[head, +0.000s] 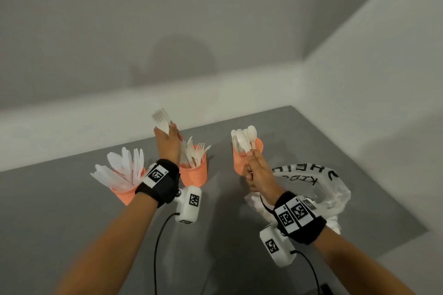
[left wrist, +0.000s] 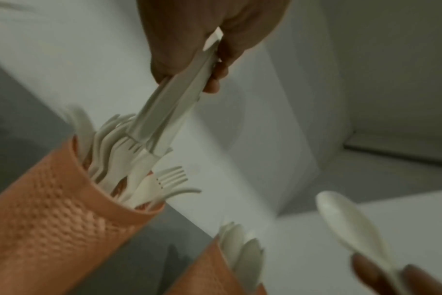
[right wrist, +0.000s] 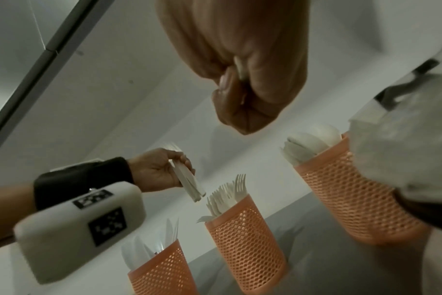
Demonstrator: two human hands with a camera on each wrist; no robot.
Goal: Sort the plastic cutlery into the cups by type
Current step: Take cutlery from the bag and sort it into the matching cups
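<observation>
Nearest the person, two bare forearms reached out over the grey tabletop [head: 239, 246], each wearing a black wrist strap with a white camera module [head: 189, 203] and a black cable trailing back; under the right wrist lay a crumpled translucent plastic bag [head: 330, 189] with black lettering; the right hand [head: 257, 173] had its fingers curled round the handle of a white plastic spoon [head: 242, 140], whose bowl stood over the right-hand orange mesh cup [head: 241, 163], itself packed with spoons; whether the held spoon touched those in the cup could not be told; to the left, near the table's front, the knife cup [head: 127, 195] held a fan of white plastic knives [head: 119, 170] leaning leftward; between the two stood the middle orange mesh cup [head: 195, 173], filled with white forks [head: 196, 153], tines up; above it the left hand [head: 167, 143] pinched a small bunch of white forks [head: 161, 118] by their necks, tines pointing up and away in the head view, while the left wrist view showed the handles [left wrist: 164, 117] slanting down to just above the cup's rim, among the standing forks; farther back, the tabletop met a pale wall [head: 215, 31] on which a soft shadow fell; a second wall closed the corner on the right.
</observation>
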